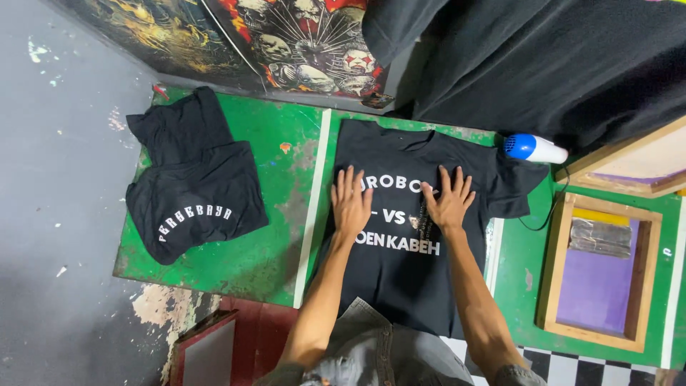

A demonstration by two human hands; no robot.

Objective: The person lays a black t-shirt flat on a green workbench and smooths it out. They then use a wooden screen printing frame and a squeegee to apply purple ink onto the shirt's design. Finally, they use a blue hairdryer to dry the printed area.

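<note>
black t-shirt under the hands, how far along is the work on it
Looks done: the black t-shirt with white lettering already carries its print, and a second folded black printed shirt lies aside on the green table. In hand: left hand and right hand press flat on the shirt. Left: it lies spread out, unfolded; the wooden-framed purple screen sits idle.

A black T-shirt (400, 236) of soft matt cloth, printed with flat white lettering, is spread on the desk (271, 236), whose green paint is seen worn and chipped down to bare patches. A second black cloth shirt (189, 179), also matt, is lain folded at one side. The screen frame (597, 271) is made of raw pale wood around smooth purple mesh. The blue and white hair dryer (534, 149) is of glossy plastic.
</note>
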